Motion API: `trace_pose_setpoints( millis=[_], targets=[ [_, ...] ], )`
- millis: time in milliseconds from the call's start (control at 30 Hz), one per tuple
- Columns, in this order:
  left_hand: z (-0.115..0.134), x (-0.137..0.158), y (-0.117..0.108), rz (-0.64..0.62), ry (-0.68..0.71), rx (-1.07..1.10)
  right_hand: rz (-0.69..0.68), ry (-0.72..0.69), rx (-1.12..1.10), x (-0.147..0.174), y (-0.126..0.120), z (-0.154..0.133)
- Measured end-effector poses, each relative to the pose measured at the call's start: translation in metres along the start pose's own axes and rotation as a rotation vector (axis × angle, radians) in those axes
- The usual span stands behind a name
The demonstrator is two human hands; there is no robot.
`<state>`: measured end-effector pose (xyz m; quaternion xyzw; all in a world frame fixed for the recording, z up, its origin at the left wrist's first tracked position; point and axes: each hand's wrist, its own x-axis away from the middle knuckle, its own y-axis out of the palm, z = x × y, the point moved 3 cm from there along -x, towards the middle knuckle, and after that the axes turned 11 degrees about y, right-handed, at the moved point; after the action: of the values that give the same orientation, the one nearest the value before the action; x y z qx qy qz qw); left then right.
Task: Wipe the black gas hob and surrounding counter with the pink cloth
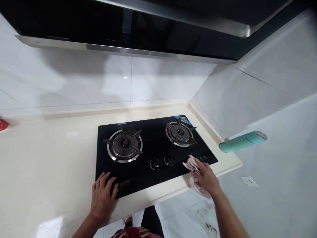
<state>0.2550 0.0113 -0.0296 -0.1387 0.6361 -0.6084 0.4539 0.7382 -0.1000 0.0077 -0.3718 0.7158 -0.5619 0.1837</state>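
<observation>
A black glass gas stove point(151, 132) is set in the pale countertop. My right hand point(206, 177) grips a pinkish cloth point(192, 163), pressed against the stove's front right part, with some of it hanging past the counter's front edge. My left hand point(103, 195) lies with fingers spread on the stove's front left corner and holds nothing. Two control knobs, a left knob point(157, 163) and a right knob point(169, 159), sit between the hands. Behind them are the left burner point(125, 144) and the right burner point(180, 133), each with a dark pan support.
A dark range hood point(148, 29) overhangs the stove. On the counter's right end stands a turquoise cylindrical bottle point(242, 141). At the far left edge a red object point(3, 124) is partly cut off. A wall socket point(249, 181) is low on the right.
</observation>
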Motion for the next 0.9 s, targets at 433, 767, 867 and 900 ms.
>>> trace_pose_setpoints(
  millis=[433, 767, 867, 900],
  targets=[
    [0.000, 0.001, 0.004, 0.022, 0.023, -0.040, 0.003, -0.205, 0.204, 0.058, 0.066, -0.083],
    [0.003, 0.003, 0.001, 0.026, -0.014, -0.029, -0.063, -0.113, 0.243, -0.008, 0.039, -0.023],
    [0.003, 0.004, 0.002, 0.019, -0.042, -0.009, -0.112, -0.137, 0.322, -0.052, 0.023, -0.040],
    [0.003, 0.004, 0.002, 0.015, -0.049, -0.005, -0.124, -0.179, 0.335, -0.063, 0.020, -0.053]
  ],
)
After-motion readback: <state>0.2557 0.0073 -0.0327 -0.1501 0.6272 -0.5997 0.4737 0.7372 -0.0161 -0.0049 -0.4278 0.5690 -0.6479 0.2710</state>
